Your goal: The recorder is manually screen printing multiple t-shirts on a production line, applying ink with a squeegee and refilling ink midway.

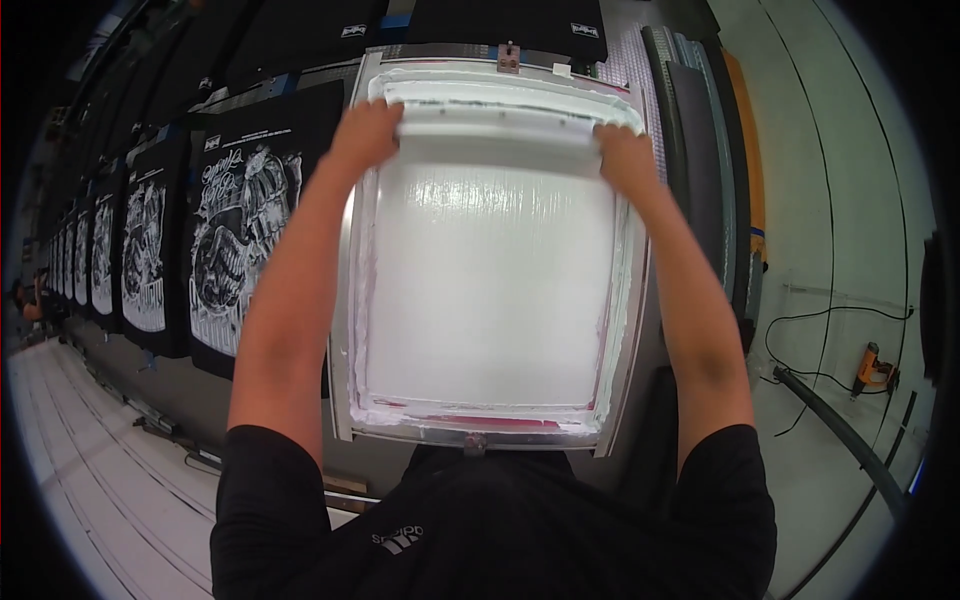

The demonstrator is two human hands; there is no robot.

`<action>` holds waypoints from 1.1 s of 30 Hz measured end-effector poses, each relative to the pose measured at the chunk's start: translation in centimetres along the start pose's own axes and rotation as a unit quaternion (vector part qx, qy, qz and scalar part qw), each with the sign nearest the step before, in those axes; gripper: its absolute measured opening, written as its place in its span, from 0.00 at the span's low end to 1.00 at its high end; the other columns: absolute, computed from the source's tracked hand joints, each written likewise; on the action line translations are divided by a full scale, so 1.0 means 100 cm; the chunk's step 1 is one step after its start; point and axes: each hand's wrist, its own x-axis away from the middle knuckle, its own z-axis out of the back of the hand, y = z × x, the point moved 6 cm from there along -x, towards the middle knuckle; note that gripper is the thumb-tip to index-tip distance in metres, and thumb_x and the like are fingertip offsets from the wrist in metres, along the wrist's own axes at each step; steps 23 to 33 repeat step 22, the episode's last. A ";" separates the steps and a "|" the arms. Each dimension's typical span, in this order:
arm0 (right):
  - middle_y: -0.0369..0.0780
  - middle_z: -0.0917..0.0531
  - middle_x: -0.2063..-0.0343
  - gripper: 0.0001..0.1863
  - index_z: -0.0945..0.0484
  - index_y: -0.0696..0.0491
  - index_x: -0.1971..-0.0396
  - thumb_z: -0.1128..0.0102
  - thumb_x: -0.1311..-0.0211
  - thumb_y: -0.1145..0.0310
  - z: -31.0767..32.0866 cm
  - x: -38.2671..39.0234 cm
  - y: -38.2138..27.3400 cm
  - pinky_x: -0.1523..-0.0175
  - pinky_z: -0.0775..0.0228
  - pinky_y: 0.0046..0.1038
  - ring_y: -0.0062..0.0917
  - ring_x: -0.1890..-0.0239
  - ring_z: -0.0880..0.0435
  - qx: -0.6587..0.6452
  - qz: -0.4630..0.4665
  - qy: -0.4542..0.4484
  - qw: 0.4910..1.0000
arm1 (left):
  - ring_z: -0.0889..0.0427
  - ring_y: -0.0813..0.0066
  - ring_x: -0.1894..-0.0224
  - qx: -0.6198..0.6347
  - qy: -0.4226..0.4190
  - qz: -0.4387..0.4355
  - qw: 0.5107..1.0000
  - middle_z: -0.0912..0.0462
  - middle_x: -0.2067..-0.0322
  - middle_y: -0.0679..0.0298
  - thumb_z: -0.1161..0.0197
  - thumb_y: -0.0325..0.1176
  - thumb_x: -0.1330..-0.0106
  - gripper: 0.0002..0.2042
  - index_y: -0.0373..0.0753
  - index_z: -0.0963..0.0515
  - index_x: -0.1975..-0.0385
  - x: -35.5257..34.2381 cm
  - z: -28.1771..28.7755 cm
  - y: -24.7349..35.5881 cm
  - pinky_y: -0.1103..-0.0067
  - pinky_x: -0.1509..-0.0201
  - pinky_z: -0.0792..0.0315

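A screen-printing frame (343, 330) lies in front of me, its mesh (495, 300) coated with glossy white ink. Across the far end of the mesh stretches a wide, pale squeegee (500, 125). My left hand (367, 137) is closed round the squeegee's left end. Its right end is gripped by my right hand (627, 160), fingers wrapped over the top. Both arms reach far forward. Thick white ink (510, 92) is gathered beyond the squeegee and along the frame's inner edges. Under the hands, the squeegee's lower edge is slightly blurred.
On the left, black shirts (245, 200) with white prints lie in a long row of boards. A metal clamp (508, 58) sits at the frame's far edge, another (475, 443) at the near edge. Upright rolls (700, 150) stand right. An orange heat gun (875, 370) and cable lie farther right.
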 end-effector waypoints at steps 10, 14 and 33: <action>0.42 0.21 0.66 0.18 0.24 0.54 0.61 0.41 0.57 0.79 0.042 0.305 -0.104 0.52 0.35 0.38 0.36 0.58 0.23 -0.144 0.070 -0.026 0.987 | 0.26 0.59 0.59 0.139 0.052 -0.067 0.987 0.22 0.63 0.58 0.31 0.27 0.59 0.23 0.39 0.21 0.57 0.324 0.042 0.103 0.67 0.51 0.32; 0.42 0.20 0.70 0.18 0.21 0.55 0.64 0.40 0.62 0.79 0.060 0.386 -0.126 0.52 0.34 0.37 0.38 0.61 0.22 -0.201 0.049 -0.054 0.977 | 0.25 0.61 0.63 0.183 0.002 -0.026 0.983 0.23 0.72 0.62 0.32 0.27 0.61 0.17 0.39 0.22 0.67 0.394 0.060 0.119 0.67 0.56 0.33; 0.43 0.16 0.67 0.20 0.18 0.52 0.62 0.37 0.63 0.75 0.032 0.388 -0.122 0.49 0.30 0.37 0.40 0.58 0.19 -0.189 -0.035 -0.203 0.960 | 0.23 0.59 0.67 0.226 -0.025 -0.028 0.973 0.23 0.75 0.62 0.33 0.25 0.61 0.13 0.39 0.24 0.72 0.396 0.038 0.119 0.66 0.62 0.30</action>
